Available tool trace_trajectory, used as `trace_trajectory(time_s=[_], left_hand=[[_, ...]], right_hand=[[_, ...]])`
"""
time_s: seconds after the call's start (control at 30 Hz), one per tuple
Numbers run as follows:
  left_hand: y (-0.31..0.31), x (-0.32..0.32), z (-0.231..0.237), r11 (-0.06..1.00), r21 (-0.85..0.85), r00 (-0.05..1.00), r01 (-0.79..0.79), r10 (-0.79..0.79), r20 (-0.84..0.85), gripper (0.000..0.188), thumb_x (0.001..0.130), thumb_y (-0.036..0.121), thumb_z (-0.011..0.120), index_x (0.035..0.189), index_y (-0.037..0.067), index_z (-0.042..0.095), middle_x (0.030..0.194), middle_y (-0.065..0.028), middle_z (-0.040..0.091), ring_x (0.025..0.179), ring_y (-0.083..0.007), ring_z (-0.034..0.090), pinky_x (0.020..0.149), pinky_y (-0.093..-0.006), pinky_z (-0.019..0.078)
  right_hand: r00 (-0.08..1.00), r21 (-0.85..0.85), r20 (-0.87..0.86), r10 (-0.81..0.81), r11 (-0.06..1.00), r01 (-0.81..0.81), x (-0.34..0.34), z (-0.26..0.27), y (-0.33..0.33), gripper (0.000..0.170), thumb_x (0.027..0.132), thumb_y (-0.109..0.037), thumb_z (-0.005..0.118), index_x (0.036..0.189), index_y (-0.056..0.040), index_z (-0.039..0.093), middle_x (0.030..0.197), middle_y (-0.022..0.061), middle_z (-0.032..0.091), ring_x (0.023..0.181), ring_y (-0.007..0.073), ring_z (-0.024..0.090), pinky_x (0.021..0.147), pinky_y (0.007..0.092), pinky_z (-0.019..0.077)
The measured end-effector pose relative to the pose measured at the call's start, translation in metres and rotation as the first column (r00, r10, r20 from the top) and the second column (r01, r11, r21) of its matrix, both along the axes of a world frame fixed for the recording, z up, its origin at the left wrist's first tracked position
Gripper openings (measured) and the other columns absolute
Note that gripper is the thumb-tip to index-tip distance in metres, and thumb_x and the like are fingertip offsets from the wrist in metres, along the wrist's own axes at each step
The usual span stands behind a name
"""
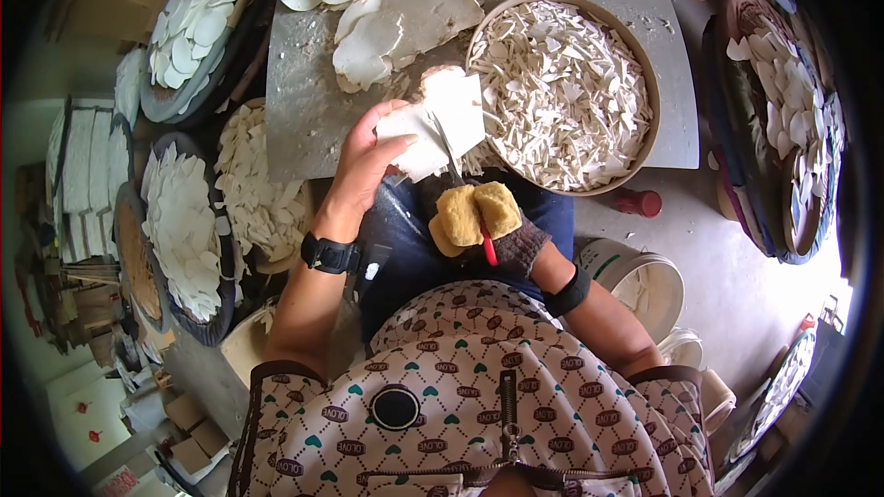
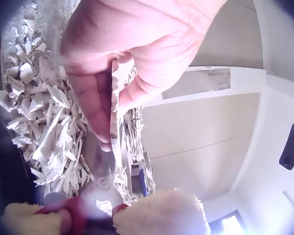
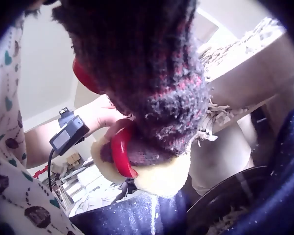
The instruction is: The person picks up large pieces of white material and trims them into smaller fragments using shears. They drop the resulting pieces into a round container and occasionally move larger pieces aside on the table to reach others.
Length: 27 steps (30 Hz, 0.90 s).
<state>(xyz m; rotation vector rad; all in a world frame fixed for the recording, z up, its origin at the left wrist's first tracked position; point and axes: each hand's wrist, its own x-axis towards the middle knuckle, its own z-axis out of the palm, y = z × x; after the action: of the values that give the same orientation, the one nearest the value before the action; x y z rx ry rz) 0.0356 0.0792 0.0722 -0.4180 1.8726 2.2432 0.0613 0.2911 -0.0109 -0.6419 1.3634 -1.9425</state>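
My bare left hand (image 1: 361, 161) pinches a flat white piece (image 1: 419, 143) between thumb and fingers above the metal table's near edge; in the left wrist view the hand (image 2: 132, 54) holds that thin piece (image 2: 115, 103) edge-on. Scissors with red handles (image 1: 489, 247) have their dark blades (image 1: 447, 140) at the piece, which shows bright on both sides of them. My right hand (image 1: 520, 244), in a dark knitted glove with yellow padding (image 1: 479, 212), grips the handles. In the right wrist view the glove (image 3: 157, 88) surrounds the red handle loop (image 3: 121, 152).
A round tray (image 1: 656, 101) full of white slivers sits on the metal table (image 1: 677, 64), right of the hands. Larger flat pieces (image 1: 405, 23) lie at its back left. Round trays of white pieces (image 1: 189, 230) stand on both sides; a white bucket (image 1: 668, 276) is at the right.
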Motion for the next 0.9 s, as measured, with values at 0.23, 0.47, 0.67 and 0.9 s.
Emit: trace_trajectory(time_s=[0.23,0.47,0.67,0.9], left_hand=[[-0.004,0.0,0.006,0.991,-0.014,0.99,0.133,-0.132,0.039,0.046,0.076,0.0,0.057,0.12,0.001,0.043,0.106,-0.0084,0.055,0.094,-0.0136,0.055,0.081,-0.026,0.0451],[-0.014,-0.001,0.0,0.989,0.004,0.986,0.149,-0.148,0.076,0.04,0.08,0.003,0.056,0.118,0.0,0.044,0.107,-0.0075,0.055,0.097,-0.0129,0.053,0.084,-0.0248,0.043],[-0.031,0.015,0.015,0.974,-0.195,0.939,0.118,-0.173,-0.297,0.015,0.085,0.002,0.05,0.098,0.003,0.056,0.11,-0.005,0.055,0.099,-0.0124,0.053,0.087,-0.0255,0.0411],[-0.031,0.042,0.013,0.972,0.227,0.986,0.057,-0.019,-0.165,0.021,0.087,0.008,0.038,0.1,-0.001,0.053,0.101,-0.0156,0.059,0.089,-0.0239,0.059,0.083,-0.0312,0.0465]], right_hand=[[0.996,-0.072,0.082,-0.03,0.997,0.036,-0.007,0.012,-0.007,0.022,0.08,-0.011,0.062,0.101,-0.0029,0.058,0.097,0.0078,0.062,0.088,0.0161,0.06,0.079,0.0271,0.049],[0.981,-0.01,0.156,-0.119,0.992,0.122,0.002,0.019,-0.01,0.018,0.082,-0.013,0.062,0.096,-0.0012,0.058,0.092,0.0053,0.061,0.084,0.0112,0.058,0.076,0.0253,0.0484],[0.964,-0.064,-0.084,-0.254,0.966,0.249,0.013,-0.053,0.001,0.029,0.078,-0.007,0.064,0.104,-0.0041,0.053,0.098,0.0067,0.058,0.092,0.0162,0.057,0.08,0.0279,0.0463],[0.984,-0.118,0.152,-0.089,0.987,0.107,0.026,-0.038,0.002,0.034,0.081,-0.008,0.063,0.113,-0.0061,0.052,0.106,0.0095,0.057,0.098,0.0192,0.057,0.083,0.0314,0.0479]])
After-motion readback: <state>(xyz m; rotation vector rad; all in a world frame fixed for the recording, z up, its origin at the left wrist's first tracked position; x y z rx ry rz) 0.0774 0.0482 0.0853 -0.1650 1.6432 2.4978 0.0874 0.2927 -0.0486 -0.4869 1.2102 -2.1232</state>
